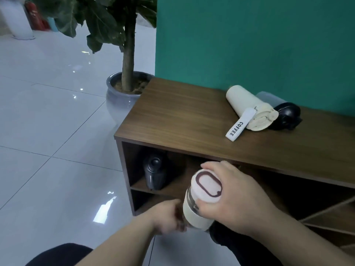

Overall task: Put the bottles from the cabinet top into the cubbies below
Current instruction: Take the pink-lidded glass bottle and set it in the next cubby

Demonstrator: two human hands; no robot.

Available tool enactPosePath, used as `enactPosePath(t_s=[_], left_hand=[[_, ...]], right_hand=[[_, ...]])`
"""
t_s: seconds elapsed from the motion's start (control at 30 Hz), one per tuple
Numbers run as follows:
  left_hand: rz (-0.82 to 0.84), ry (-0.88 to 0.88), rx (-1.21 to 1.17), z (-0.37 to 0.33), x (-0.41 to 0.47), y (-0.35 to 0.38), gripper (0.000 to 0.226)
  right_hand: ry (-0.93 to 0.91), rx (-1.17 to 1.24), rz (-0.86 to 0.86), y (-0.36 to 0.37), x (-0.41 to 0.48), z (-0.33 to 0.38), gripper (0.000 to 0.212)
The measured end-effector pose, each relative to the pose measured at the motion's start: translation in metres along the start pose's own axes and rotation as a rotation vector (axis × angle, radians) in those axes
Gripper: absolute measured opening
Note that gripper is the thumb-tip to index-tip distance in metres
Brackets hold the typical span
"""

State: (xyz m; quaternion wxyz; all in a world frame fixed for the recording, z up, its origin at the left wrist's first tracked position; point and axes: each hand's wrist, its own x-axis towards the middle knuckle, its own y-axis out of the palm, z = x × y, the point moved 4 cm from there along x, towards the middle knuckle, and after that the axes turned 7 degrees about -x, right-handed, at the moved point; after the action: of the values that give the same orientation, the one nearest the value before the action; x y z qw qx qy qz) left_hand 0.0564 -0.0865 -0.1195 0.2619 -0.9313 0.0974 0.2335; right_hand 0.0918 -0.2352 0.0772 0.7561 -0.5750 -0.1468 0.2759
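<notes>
A glass bottle [199,200] with a white lid and cream sleeve is held in front of the cabinet's left cubbies. My right hand [236,198] grips its lid end and my left hand [169,215] holds its base. On the wooden cabinet top [172,116] a cream bottle [247,106] with a "COFFEE" strap lies on its side. Just behind it lies a grey bottle with a black lid [282,114]. A dark bottle [154,173] stands in the upper left cubby [132,162].
A potted plant [124,93] in a grey pot stands at the cabinet's left end. The teal wall [249,45] runs behind the cabinet. Glossy white floor tiles [48,131] spread to the left. My dark-trousered knees show at the bottom.
</notes>
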Motion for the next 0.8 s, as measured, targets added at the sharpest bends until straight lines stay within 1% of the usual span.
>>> enactPosePath(t_s=[0.07,0.17,0.23,0.3,0.43,0.53,0.67,0.8], left_hand=[[0.009,-0.012,0.027,0.003,0.008,0.011,0.063],[0.015,0.006,0.018,0.008,0.026,0.027,0.073],[-0.068,0.008,-0.026,0.012,0.039,0.031,0.086],[-0.178,0.004,-0.014,0.016,0.053,0.031,0.089],[-0.388,-0.016,-0.031,0.023,0.074,0.027,0.08],[-0.494,-0.024,-0.048,0.028,0.083,0.025,0.074],[-0.554,-0.059,-0.179,0.029,0.096,0.029,0.065],[-0.577,-0.091,-0.269,0.029,0.107,0.033,0.073]], right_hand=[[0.039,-0.036,0.057,0.035,0.008,-0.014,0.075],[0.114,-0.023,0.04,0.071,0.025,-0.033,0.078],[0.136,-0.009,0.005,0.086,0.039,-0.042,0.076],[0.152,0.001,-0.049,0.096,0.055,-0.047,0.076],[0.193,0.021,-0.12,0.111,0.079,-0.056,0.082],[0.232,0.086,-0.113,0.121,0.092,-0.065,0.081],[0.261,0.13,-0.086,0.128,0.106,-0.07,0.073],[0.318,0.109,-0.062,0.13,0.115,-0.073,0.071]])
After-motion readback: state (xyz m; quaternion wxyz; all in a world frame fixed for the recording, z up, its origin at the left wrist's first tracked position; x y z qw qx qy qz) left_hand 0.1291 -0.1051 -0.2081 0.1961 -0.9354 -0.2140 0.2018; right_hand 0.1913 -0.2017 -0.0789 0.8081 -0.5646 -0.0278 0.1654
